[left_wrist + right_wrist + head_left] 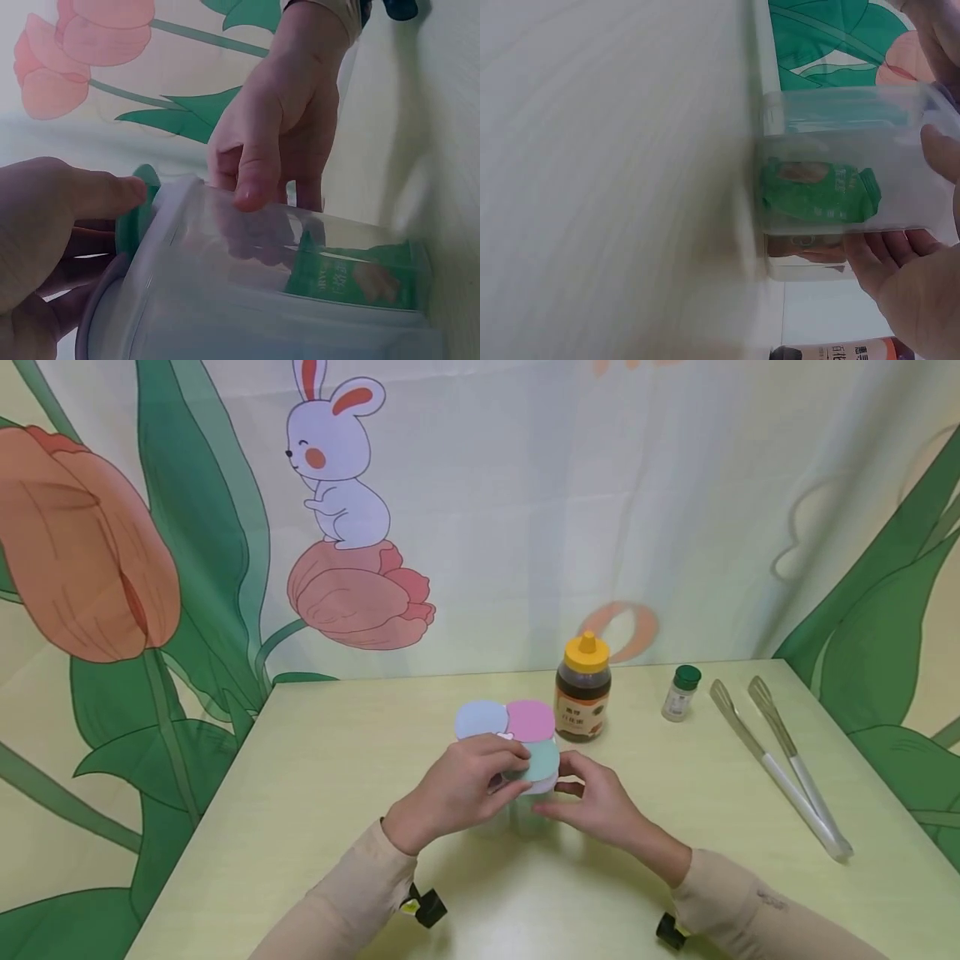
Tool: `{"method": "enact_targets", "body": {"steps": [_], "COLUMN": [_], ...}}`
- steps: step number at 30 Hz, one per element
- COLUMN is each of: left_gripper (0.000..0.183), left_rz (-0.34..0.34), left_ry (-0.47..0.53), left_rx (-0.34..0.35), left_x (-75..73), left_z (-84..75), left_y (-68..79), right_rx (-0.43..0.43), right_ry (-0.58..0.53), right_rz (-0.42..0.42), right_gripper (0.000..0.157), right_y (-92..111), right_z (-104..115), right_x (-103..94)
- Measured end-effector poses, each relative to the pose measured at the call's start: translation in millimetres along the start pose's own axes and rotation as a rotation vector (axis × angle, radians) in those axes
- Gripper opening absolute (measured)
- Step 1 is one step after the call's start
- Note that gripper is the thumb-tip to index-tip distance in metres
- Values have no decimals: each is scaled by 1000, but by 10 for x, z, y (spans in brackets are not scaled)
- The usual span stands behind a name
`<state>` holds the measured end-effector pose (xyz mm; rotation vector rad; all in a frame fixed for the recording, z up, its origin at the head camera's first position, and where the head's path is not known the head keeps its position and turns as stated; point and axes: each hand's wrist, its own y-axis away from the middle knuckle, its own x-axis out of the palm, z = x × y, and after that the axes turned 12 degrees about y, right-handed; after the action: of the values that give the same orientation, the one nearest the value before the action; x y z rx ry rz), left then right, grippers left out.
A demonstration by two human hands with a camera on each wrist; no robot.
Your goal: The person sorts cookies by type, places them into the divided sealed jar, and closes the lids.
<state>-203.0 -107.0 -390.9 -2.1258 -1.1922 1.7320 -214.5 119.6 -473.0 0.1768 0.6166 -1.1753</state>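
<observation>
A clear storage box (225, 292) stands upright on the table, topped by several coloured lids, among them a blue lid (480, 718), a pink lid (531, 721) and a green lid (543, 762). My left hand (471, 781) pinches the green lid at the near right corner; the left wrist view shows thumb and fingers at its edge. With thumb and fingers on two sides, my right hand (600, 800) grips the box's right part just below the lids. Inside that compartment lies a green packet (817, 192). My left hand hides part of the lids.
Just behind the box stands a honey bottle (582, 697) with a yellow cap. Farther right are a small green-capped shaker jar (681, 693) and metal tongs (787, 772) lying spread on the table (337, 777). A printed curtain (487, 527) hangs along the back edge.
</observation>
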Motion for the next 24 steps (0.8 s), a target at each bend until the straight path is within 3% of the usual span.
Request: {"method": "enact_targets", "body": {"steps": [6, 13, 20, 24], "left_gripper": [18, 26, 28, 26], "left_rz": [63, 149, 224, 246], "left_ry": [-84, -223, -333, -365], "left_rx": [-5, 75, 97, 94], "left_x": [11, -3, -30, -18], "left_z": [-3, -17, -66, -103], "left_y": [-16, -32, -68, -53], "right_rx": [29, 44, 38, 43], "right_ry": [47, 50, 57, 67], "right_rz": [-11, 20, 7, 12], "right_gripper": [50, 43, 48, 48], "right_y": [6, 62, -3, 18], "right_z": [130, 402, 42, 34], "right_x": [1, -65, 21, 48]}}
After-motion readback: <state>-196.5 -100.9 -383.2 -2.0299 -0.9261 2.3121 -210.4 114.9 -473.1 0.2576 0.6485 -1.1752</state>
